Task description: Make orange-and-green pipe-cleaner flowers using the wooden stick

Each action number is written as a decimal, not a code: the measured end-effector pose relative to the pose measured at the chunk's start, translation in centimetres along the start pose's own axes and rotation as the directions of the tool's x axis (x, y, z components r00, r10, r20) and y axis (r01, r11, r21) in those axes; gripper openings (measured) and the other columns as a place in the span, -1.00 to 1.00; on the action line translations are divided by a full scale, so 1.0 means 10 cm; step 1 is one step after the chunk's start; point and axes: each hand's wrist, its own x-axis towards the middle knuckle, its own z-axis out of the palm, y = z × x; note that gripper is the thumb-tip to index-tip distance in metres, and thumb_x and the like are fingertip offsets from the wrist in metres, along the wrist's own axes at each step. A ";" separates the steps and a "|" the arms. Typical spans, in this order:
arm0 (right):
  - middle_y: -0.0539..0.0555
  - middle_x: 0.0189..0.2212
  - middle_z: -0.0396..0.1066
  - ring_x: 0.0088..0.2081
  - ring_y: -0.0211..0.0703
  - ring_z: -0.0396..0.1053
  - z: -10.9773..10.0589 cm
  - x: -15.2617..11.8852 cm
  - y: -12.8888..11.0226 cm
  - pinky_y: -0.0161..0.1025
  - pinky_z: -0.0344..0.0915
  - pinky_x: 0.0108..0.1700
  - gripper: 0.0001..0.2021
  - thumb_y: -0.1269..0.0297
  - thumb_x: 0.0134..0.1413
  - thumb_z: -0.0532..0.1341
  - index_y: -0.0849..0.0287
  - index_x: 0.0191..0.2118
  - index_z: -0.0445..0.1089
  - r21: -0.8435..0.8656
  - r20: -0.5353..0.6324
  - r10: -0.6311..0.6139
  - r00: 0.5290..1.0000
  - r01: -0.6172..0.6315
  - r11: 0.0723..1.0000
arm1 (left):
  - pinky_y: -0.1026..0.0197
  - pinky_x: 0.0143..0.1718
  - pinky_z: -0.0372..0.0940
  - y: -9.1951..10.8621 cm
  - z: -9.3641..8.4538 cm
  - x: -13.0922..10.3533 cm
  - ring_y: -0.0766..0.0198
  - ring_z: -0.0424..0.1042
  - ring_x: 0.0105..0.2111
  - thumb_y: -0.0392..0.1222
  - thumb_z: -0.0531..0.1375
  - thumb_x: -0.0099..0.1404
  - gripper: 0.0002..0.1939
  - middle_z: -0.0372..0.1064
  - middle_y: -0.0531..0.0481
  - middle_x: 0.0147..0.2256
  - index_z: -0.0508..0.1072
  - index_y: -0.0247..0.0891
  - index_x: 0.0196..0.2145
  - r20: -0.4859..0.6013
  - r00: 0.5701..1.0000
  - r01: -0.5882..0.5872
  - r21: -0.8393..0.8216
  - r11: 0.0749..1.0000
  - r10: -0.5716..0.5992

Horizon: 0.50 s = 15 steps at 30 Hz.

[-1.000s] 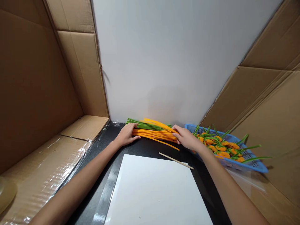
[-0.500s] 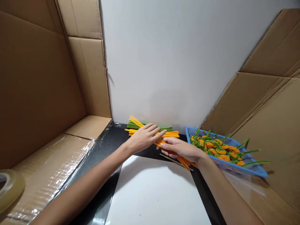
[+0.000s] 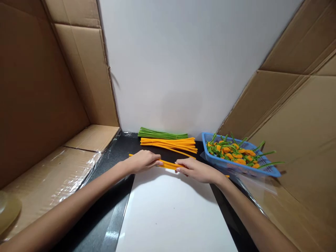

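My left hand (image 3: 145, 161) and my right hand (image 3: 195, 169) are both closed around a few orange pipe cleaners (image 3: 168, 164), which run level between them over the far edge of a white board (image 3: 175, 213). One orange end pokes out beyond the left hand, another past the right wrist. Behind the hands lies a bundle of orange pipe cleaners (image 3: 168, 142), with one strand slanting out of it to the right. Farther back, a bundle of green pipe cleaners (image 3: 162, 133) rests along the wall.
On the right stands a blue plastic basket (image 3: 217, 160) full of orange and green pipe-cleaner pieces, several stems sticking over its rim. Cardboard panels (image 3: 84, 77) flank both sides. A roll of clear tape (image 3: 10, 211) sits at the far left. The white wall (image 3: 168, 63) closes the back.
My left hand has come down and left from above the bundles and closed on the orange strands. The strands in my right hand have turned from slanting to level. The view has shifted slightly.
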 end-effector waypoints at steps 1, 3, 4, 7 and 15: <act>-0.02 -0.46 0.31 -0.41 -0.23 0.24 0.09 -0.05 0.00 -0.30 0.06 -0.36 -0.75 0.24 0.32 0.04 0.16 -0.36 0.35 -0.013 -0.020 0.009 1.000 -0.009 1.000 | 0.26 -0.50 0.02 0.02 0.01 -0.04 0.28 0.34 -0.52 0.06 -0.02 0.48 -0.61 0.40 0.03 -0.48 0.36 -0.20 -0.38 0.023 1.000 0.007 -0.050 0.999 -0.006; -0.02 -0.47 0.31 -0.41 -0.23 0.24 0.27 -0.15 0.01 -0.29 0.03 -0.36 -0.74 0.25 0.34 0.03 0.16 -0.38 0.33 -0.034 -0.069 0.043 0.997 -0.046 0.998 | 0.28 -0.48 0.05 0.07 0.03 -0.11 0.30 0.36 -0.48 0.01 0.06 0.44 -0.69 0.45 0.03 -0.42 0.43 -0.21 -0.34 0.066 0.998 0.028 -0.140 0.990 -0.019; -0.02 -0.48 0.31 -0.42 -0.23 0.24 0.35 -0.20 0.01 -0.29 0.01 -0.36 -0.73 0.26 0.34 0.03 0.16 -0.40 0.31 -0.038 -0.092 0.064 0.994 -0.067 0.997 | 0.29 -0.47 0.07 0.09 0.04 -0.13 0.30 0.38 -0.46 -0.01 0.11 0.41 -0.74 0.47 0.03 -0.40 0.46 -0.22 -0.31 0.082 0.996 0.038 -0.174 0.984 -0.024; -0.01 -0.47 0.33 -0.41 -0.22 0.25 0.55 -0.30 0.02 -0.27 0.01 -0.35 -0.71 0.22 0.36 0.03 0.16 -0.41 0.28 -0.019 -0.147 0.089 0.985 -0.093 0.996 | 0.29 -0.44 0.12 0.15 0.10 -0.16 0.28 0.42 -0.42 -0.06 0.20 0.33 -0.81 0.50 0.02 -0.35 0.52 -0.21 -0.27 0.119 0.993 0.036 -0.218 0.975 -0.010; 0.01 -0.46 0.38 -0.39 -0.18 0.29 0.52 -0.44 0.10 -0.25 0.05 -0.32 -0.69 0.20 0.34 0.05 0.16 -0.43 0.34 -0.036 -0.181 0.118 0.976 -0.126 0.991 | 0.26 -0.46 0.09 0.08 0.10 -0.27 0.28 0.35 -0.51 -0.12 0.23 0.24 -0.87 0.46 0.03 -0.44 0.50 -0.20 -0.40 0.201 0.980 0.031 -0.089 0.996 -0.013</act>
